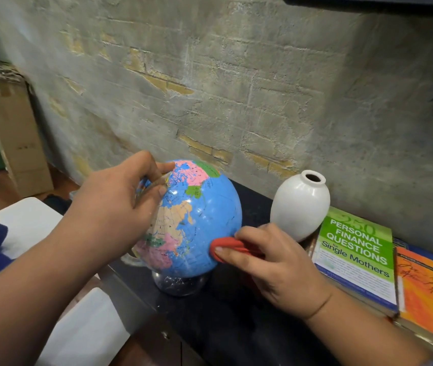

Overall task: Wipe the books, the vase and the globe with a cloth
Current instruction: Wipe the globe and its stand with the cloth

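Your right hand [270,262] pinches the bunched red cloth [227,246] against the globe [202,220], low on its right side. Press lightly and sweep in curves, because the glossy sphere will likely spin. Your left hand [120,204] grips its top by the clear arc to steady it. The globe stands on the dark shelf [236,326], with the smooth white vase [299,204] just beside it and the books [355,257] lying flat beyond.

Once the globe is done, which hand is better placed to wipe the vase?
Right. The right hand holds the red cloth against the globe, and the white vase stands just beyond it. The left hand holds the globe near its top.
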The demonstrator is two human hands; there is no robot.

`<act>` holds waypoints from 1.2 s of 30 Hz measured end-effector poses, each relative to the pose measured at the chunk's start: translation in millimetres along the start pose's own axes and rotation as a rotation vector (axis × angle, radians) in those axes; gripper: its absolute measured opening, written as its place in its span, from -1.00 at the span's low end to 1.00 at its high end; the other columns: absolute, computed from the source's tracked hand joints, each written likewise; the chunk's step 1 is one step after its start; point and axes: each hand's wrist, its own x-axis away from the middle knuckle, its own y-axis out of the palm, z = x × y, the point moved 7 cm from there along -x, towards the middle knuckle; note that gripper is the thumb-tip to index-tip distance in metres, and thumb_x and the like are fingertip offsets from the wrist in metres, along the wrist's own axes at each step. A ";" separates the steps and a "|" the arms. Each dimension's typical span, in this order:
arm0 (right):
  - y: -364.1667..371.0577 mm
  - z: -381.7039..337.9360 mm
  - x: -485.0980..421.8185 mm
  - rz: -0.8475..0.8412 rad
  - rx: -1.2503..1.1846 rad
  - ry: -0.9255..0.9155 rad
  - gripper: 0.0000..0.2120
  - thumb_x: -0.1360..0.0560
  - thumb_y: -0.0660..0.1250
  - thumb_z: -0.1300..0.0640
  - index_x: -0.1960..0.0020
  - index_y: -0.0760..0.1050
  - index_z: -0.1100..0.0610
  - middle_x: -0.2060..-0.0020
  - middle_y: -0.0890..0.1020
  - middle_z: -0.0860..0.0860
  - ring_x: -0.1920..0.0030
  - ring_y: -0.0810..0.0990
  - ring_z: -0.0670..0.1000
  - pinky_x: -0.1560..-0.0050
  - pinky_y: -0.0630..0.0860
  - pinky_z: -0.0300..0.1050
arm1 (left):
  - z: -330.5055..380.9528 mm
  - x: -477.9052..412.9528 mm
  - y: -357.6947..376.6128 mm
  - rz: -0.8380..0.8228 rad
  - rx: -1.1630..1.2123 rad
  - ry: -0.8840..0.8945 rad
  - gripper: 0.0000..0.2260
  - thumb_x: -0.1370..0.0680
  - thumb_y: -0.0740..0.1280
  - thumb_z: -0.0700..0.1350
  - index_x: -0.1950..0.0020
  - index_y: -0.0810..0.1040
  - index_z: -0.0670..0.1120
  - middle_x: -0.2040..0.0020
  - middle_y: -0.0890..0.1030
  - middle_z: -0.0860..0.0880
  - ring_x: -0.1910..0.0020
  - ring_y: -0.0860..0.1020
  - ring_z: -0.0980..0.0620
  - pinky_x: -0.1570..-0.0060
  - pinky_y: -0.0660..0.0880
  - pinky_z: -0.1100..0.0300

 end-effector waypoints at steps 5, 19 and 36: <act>-11.7 -6.2 -39.9 0.033 -0.004 0.107 -0.63 -0.64 0.12 0.11 -0.39 0.47 -0.10 -0.15 0.50 0.03 0.10 0.48 0.14 0.13 0.49 0.06 | 0.9 -0.3 -0.4 0.010 -0.045 0.007 -0.83 -0.48 0.35 -0.08 0.16 0.35 0.05 -0.02 0.55 0.43 -0.06 0.62 0.09 -0.03 0.56 -0.03; -7.2 -15.4 -23.6 0.087 0.011 0.144 -0.66 -0.66 0.11 0.08 -0.38 0.49 -0.07 -0.13 0.52 0.04 0.16 0.45 0.11 0.16 0.48 0.01 | 7.9 0.6 -1.9 0.021 -0.129 0.002 -0.82 -0.49 0.35 -0.05 0.17 0.34 0.05 0.04 0.46 0.52 0.02 0.64 0.01 0.08 0.55 0.01; -15.6 -23.2 -38.3 0.000 0.024 0.146 -0.64 -0.62 0.15 0.12 -0.34 0.53 -0.06 -0.14 0.49 0.02 0.13 0.48 0.13 0.23 0.50 0.04 | 10.0 3.6 -5.9 0.048 -0.168 0.018 -0.80 -0.48 0.37 -0.07 0.16 0.33 0.06 -0.04 0.56 0.38 0.08 0.66 -0.04 0.15 0.53 0.08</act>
